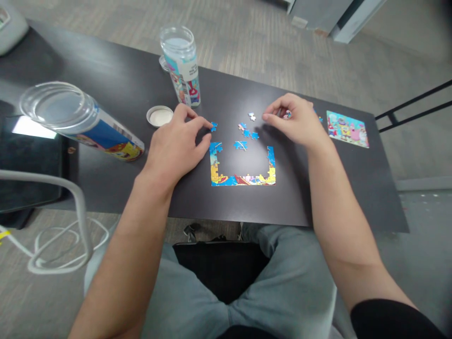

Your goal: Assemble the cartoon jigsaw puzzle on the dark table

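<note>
My left hand point(178, 141) rests on the dark table with thumb and index finger apart. Its index fingertip is at the edge of a small blue puzzle piece point(213, 126). My right hand point(294, 117) hovers over the table, thumb and index tips together; whether they pinch anything is hidden. Puzzle pieces point(287, 114) show in the hollow under that hand. Between the hands lies a partly joined puzzle border point(243, 181), U-shaped. Loose blue pieces point(246, 134) and a joined blue strip point(240, 145) lie above and inside it. One pale piece point(252, 116) sits near my right fingertips.
A clear printed canister point(181, 70) stands at the back, a second canister point(95, 127) on the left. Beside them is a white lid point(159, 116). A picture card point(348, 129) lies at right. A black tablet-like device point(31, 165) and white cable point(79, 202) are at left.
</note>
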A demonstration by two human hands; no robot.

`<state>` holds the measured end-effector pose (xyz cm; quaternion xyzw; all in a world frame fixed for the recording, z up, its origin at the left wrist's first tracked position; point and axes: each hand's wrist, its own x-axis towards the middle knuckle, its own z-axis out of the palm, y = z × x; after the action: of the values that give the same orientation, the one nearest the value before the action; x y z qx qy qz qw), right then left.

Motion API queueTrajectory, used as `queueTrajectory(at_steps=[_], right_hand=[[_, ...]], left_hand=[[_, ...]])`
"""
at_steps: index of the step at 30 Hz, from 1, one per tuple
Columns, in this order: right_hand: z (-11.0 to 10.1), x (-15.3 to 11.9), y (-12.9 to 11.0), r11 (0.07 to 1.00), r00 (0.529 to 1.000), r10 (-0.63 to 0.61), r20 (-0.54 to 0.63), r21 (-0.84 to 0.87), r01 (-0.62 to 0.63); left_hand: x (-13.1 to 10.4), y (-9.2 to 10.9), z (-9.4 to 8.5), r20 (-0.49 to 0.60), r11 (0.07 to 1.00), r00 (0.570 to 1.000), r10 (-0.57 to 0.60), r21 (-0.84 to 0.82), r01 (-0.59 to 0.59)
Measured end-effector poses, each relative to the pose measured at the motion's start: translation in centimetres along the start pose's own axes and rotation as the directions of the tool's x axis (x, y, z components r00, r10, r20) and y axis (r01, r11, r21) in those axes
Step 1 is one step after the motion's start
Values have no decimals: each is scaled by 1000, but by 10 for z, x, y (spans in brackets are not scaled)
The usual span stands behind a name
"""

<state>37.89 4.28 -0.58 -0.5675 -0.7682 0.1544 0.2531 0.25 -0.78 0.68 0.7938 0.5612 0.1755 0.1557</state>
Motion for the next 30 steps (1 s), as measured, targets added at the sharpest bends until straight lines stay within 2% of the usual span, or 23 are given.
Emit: queueTrajectory(at_steps=[5, 8, 14, 20, 26, 30], right_hand=[[6, -4, -24, 998, 999, -20, 49, 55, 17], [15, -4, -31, 996, 994, -37, 104, 89, 27], [25, -3, -32, 991, 988, -69, 140, 122, 52], [20, -3, -29, 992, 989, -72, 133, 116, 57], [18, -4, -27, 992, 987, -39, 157, 126, 19], [18, -5, -27, 988, 984, -76, 161, 148, 52]], left_hand=[[3, -3, 3, -13, 999, 1000, 28, -35, -28], [5, -8, 6, -27, 995, 998, 50, -80, -52], [9, -17, 8, -59, 986, 998, 12, -167, -22], [11, -20, 8, -42, 983, 999, 9, -181, -16], [11, -20, 11, -72, 985, 997, -3, -171, -10], [10, -18, 11, -67, 983, 998, -12, -182, -1]])
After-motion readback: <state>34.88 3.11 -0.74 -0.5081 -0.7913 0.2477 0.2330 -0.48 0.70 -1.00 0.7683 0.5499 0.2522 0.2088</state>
